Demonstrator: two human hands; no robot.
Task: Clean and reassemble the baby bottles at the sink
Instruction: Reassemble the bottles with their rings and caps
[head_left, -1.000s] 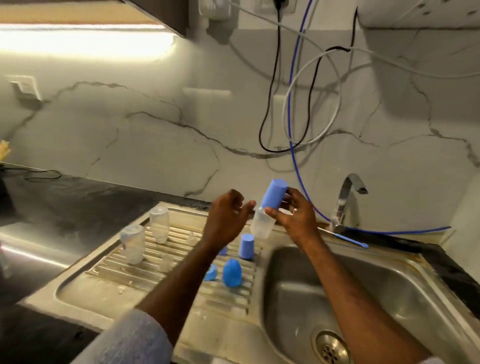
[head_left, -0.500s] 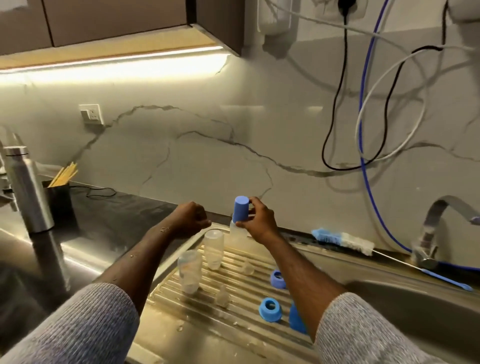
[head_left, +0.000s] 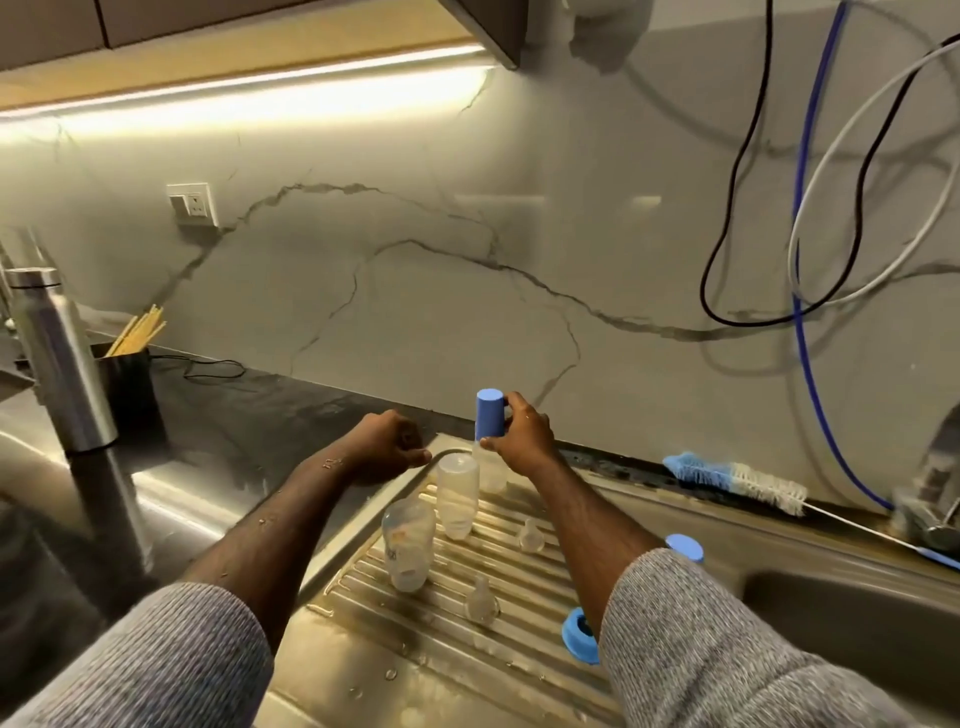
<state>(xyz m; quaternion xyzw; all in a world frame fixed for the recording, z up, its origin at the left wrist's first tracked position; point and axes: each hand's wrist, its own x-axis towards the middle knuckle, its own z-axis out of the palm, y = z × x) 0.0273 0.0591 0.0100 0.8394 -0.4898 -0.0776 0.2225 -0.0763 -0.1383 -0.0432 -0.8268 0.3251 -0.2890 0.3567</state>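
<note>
One bottle capped, two still bare on the drainer

One assembled bottle (head_left: 491, 470) stands upright at the far end of the ribbed drainboard (head_left: 452, 587), and I have my right hand (head_left: 522, 439) on its blue cap (head_left: 489, 413), fingers (head_left: 519, 410) curled round the cap's side with the thumb low near its rim. I judge the hold is there to steady it as it settles among the finished pieces, out of the way of the basin. My left hand (head_left: 387, 449) rests on the edge where the drainboard meets the dark tabletop (head_left: 234, 431), fingers curled in loosely and holding nothing that I can see.

Just in front of the capped bottle stand two clear bottle bodies (head_left: 457, 493), (head_left: 408, 543), mouth down, I think, so that water runs off along the ribs. Two clear teats (head_left: 531, 538), (head_left: 480, 603) sit near them. A blue collar ring (head_left: 579, 636) and another blue piece (head_left: 684, 546) show on either side of my right forearm, each partly covered by it, so I cannot say what the second one is.

At the back rim lies the bottle brush (head_left: 737, 480). Only a blurred part of the tap (head_left: 930, 499) is visible at the right edge, and the basin is largely cut off.
</note>
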